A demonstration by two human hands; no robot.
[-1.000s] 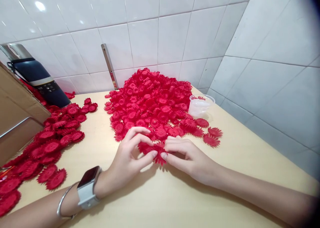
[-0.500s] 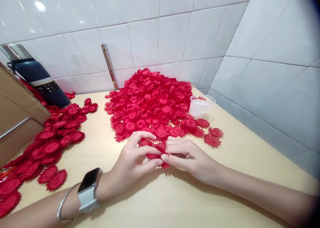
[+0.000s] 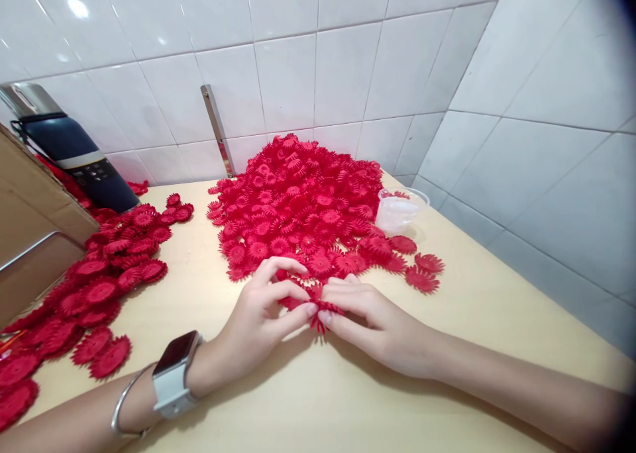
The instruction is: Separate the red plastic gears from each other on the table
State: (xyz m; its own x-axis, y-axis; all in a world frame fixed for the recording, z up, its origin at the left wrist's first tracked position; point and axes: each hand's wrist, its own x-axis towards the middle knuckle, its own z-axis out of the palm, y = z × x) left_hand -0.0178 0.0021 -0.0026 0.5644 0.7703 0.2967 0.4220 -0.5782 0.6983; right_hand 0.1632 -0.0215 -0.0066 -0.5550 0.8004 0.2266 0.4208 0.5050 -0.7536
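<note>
- Head view: left hand [image 3: 258,320] and right hand [image 3: 370,314] meet fingertip to fingertip over the bench [image 3: 308,400], just in front of the big pile [image 3: 303,208].
- Both hands pinch one red flower [image 3: 311,304] between thumb and fingers; each grip is clenched on it. The flower sits low over the bench, touching the near edge of the pile, partly hidden by the fingers.
- Left wrist carries a watch [image 3: 175,372] and a bangle [image 3: 124,403].
- The pile of red flowers lies against the tiled wall [image 3: 348,62], in the middle of the bench.
- A second, flatter spread [image 3: 94,287] of red flowers lies to the left, well apart from the pile.
- A clear cup [image 3: 400,209] stands at the pile's right edge, with loose flowers just beside it.
- A dark flask [image 3: 74,158] stands at far left, behind the spread, beside a cardboard box [image 3: 34,234].
- A metal strip [image 3: 217,130] leans on the wall behind the pile.
</note>
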